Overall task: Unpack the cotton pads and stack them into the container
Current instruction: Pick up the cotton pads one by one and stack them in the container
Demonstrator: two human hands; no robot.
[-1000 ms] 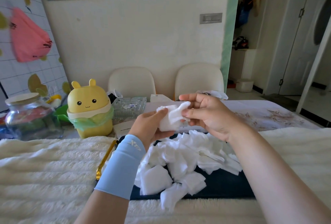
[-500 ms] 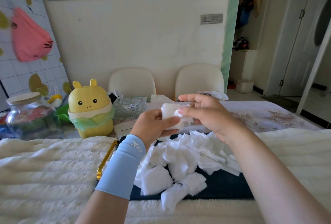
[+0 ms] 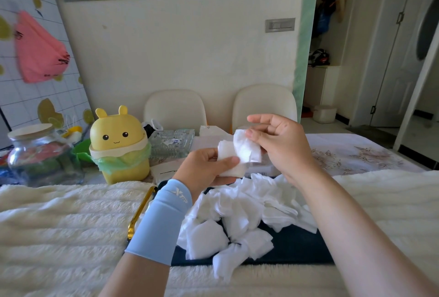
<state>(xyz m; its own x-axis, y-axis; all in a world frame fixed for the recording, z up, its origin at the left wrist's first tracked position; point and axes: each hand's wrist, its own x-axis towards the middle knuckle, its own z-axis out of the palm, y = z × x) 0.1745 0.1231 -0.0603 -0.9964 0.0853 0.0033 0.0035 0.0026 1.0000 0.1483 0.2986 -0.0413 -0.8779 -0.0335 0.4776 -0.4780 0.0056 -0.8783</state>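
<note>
Grips stack (image 3: 228, 165) in left hand (image 3: 202, 168), centre frame; pinches one pad (image 3: 245, 149) against it with right hand (image 3: 282, 147). Loose pads (image 3: 240, 211) heaped on tray (image 3: 297, 249) below. Left: lidded jar (image 3: 40, 156), coloured contents; bin (image 3: 118, 135), green liner.

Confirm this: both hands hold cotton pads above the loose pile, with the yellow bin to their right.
Not quite: in the head view the yellow bin stands to their left. The left hand and right hand do hold cotton pads above the loose pile.
</note>
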